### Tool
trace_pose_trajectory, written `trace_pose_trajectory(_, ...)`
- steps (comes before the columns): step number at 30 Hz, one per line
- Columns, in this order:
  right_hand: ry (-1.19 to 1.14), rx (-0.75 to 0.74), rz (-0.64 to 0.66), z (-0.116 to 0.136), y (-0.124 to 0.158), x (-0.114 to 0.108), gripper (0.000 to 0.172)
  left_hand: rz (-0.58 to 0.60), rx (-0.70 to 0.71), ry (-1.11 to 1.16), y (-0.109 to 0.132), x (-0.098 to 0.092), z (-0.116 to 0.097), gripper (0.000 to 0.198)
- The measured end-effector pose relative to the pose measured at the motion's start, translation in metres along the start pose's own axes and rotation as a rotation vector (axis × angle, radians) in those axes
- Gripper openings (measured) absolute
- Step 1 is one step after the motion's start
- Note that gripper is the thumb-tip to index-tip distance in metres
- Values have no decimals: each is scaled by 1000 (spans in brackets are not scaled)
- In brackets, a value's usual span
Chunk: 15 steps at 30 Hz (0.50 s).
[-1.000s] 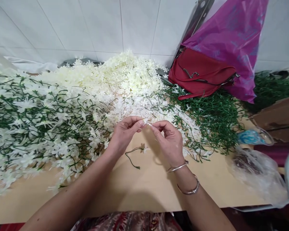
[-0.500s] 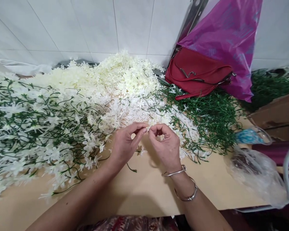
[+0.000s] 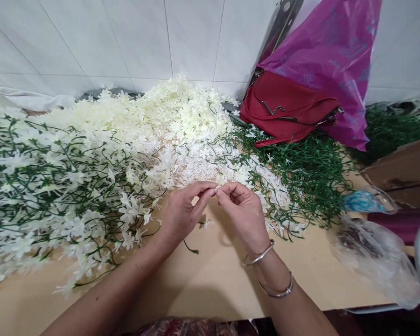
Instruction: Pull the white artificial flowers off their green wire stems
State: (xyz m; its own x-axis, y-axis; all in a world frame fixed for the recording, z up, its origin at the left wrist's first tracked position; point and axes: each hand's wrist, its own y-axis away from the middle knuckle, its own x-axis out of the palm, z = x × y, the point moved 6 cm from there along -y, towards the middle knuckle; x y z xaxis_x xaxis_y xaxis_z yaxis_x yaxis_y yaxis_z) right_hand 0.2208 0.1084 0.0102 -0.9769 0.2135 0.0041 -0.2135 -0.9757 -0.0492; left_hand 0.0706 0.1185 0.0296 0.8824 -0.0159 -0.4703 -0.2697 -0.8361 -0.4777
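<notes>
My left hand (image 3: 184, 212) and my right hand (image 3: 243, 212) meet fingertip to fingertip over the tan table (image 3: 210, 275), both pinched on a tiny white artificial flower piece (image 3: 216, 190). A green wire stem with a small white flower (image 3: 199, 228) hangs below my left hand. Just behind the hands lies a heap of loose white flower pieces (image 3: 196, 163). Finished green stems with white flowers (image 3: 56, 186) spread across the left. Two metal bangles sit on my right wrist.
Cream flower pile (image 3: 154, 112) at the back by the tiled wall. Bare green stems (image 3: 308, 172) lie to the right, under a red handbag (image 3: 287, 112) and a purple plastic bag (image 3: 329, 56). A clear plastic bag (image 3: 374, 252) and cardboard box (image 3: 402, 170) sit far right.
Both hands stayed pinched together and shifted slightly toward me; the right hand's fingers curled in more tightly. The hanging green stem slid partly behind my left hand.
</notes>
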Motion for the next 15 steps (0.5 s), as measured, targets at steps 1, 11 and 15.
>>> trace_pose_trajectory(1, -21, 14, -13, -2, 0, 0, 17, 6, -7, 4, 0, 0, 1, 17)
trace_pose_trajectory(11, -30, 10, -17, -3, -3, 2, 15, 1, 9, 35, 1, 0, 4, 16)
trace_pose_trajectory(15, 33, -15, -87, -2, -2, -2, 14, 7, -182, 226, 3, 5, 17, 22)
